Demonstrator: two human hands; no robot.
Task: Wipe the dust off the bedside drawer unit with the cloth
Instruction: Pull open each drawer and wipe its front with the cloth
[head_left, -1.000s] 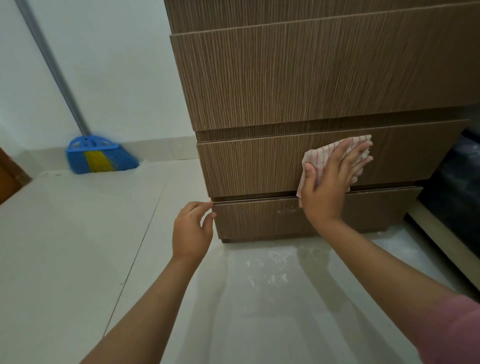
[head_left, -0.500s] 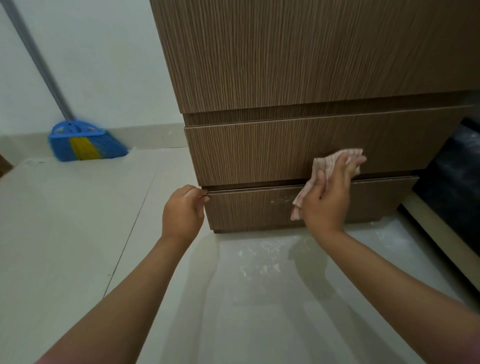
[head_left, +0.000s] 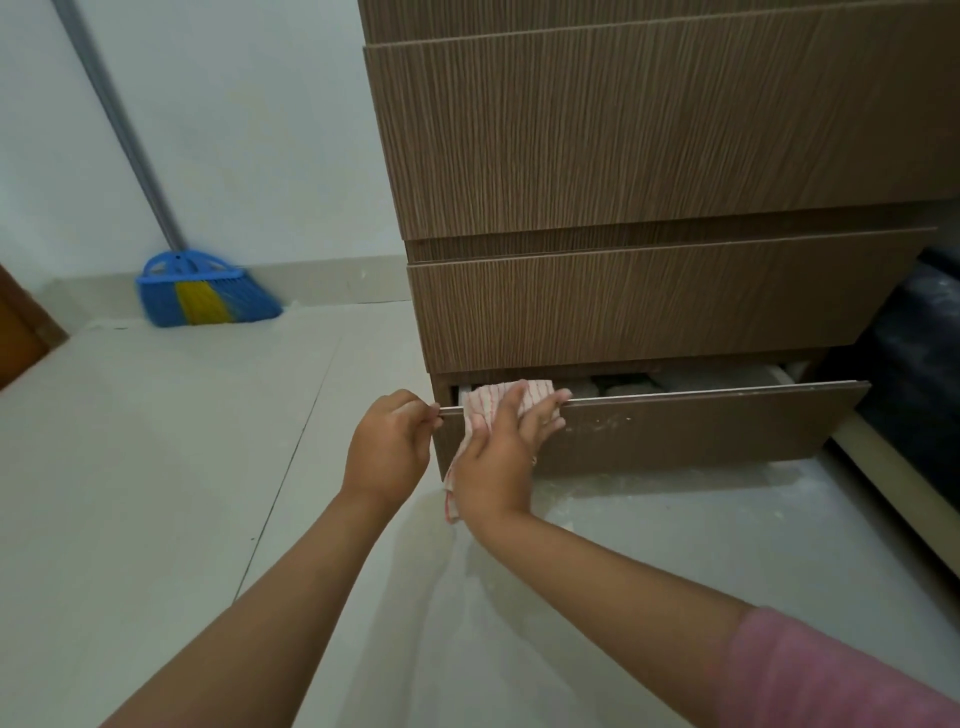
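Note:
The brown wood-grain drawer unit (head_left: 649, 156) stands ahead of me on the pale floor. Its bottom drawer (head_left: 701, 431) is pulled partly out, with dark things dimly visible inside and pale specks on its front. My left hand (head_left: 389, 447) grips the top left corner of that drawer's front, fingers curled over the edge. My right hand (head_left: 506, 457) presses a white cloth with thin red stripes (head_left: 483, 402) against the drawer's top edge near the left end; part of the cloth hangs below my palm.
A blue and yellow broom (head_left: 202, 296) leans against the white wall at the back left. A brown wooden edge (head_left: 21, 327) shows at far left. Something dark (head_left: 909, 364) sits right of the unit. The floor (head_left: 156, 467) in front carries dusty smears.
The bottom drawer has come open. My right hand with the cloth has moved down and left from the middle drawer's front to the bottom drawer's top edge. My left hand has closed on the corner.

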